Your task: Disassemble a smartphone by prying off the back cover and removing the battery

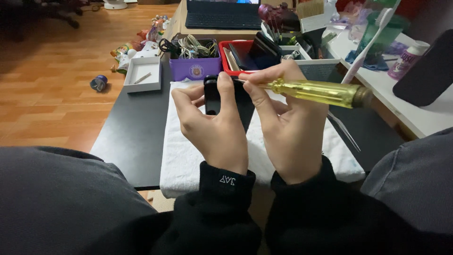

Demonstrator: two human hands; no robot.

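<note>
Ok, centre of frame: we've got the left hand (214, 125) wrapped round a small black device (212, 94), fingers curled shut on its edges, thumb on the near face, held up just above the white towel (188, 156). Right hand (288, 127) is closed in a pinch on the yellow screwdriver (321, 92), fingertips near the shaft end, clear handle sticking out toward right of frame. Tip meets the device's top edge, but the contact pt is hidden behind the fingers, so we can't tell exactly where it seats.

Handling, our read: device looks rigid, light, smooth glossy shell, prob slippery and scratch-prone. Best grip is on the long side edges, not the faces. Screwdriver is stiff, light, hard plastic handle. Pinching low near the shaft gives fine control, and the fat handle is better for torque.

Towel underneath is soft, decent catch if anything slips. Purple bin (195, 66) w/ cables and red bin (231, 59) sit upper centre, white tray (141, 75) upper left on the black table (132, 127).
</note>
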